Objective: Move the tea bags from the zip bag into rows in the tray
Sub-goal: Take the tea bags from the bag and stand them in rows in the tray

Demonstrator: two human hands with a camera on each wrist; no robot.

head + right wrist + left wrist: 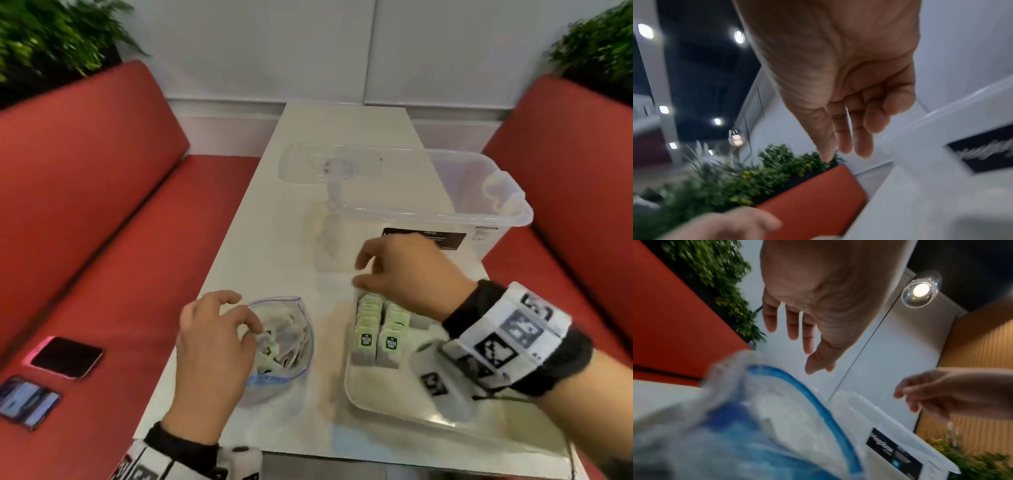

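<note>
Tea bags (pixel 375 329): stood on edge in two rows side by side in the left part of the tray, green tags up. More lay loose in the zip bag.

Furthest left: two phones (pixel 66 356) lay flat on the red bench seat (pixel 120 274), beside the worktop (pixel 274 240).

Next, left hand (pixel 212 353): hovered over the mouth of the zip bag (pixel 291 363), fingertips curved down towards the opening. Grip loose and fairly wide, held nothing. Looked the same from the left wrist, where the fingers hung apart and bare.

Zip bag: lay on the worktop near its front edge, blue-lined mouth gaping open. Held a heap of loose tea bags (pixel 279 342), with a few green tags showing.

Just to the right, apart from the bag: clear tray (pixel 376 404), also on the worktop.

Above the far end of the rows: right hand (pixel 407 270), fingers loosely bent, thumb and forefinger parted. Grip empty and half wide. Touched no tea bag, as far as could be told. Looked bare-fingered from the right wrist too.

Wore black straps with printed marker blocks on both wrists.

Behind the tray: large clear storage bin (pixel 445 205), with a black label on its near wall. Further back and to the left: its clear lid (pixel 308 164), flat on the worktop.

Flanked at the far corners by green plants (pixel 599 44).
</note>
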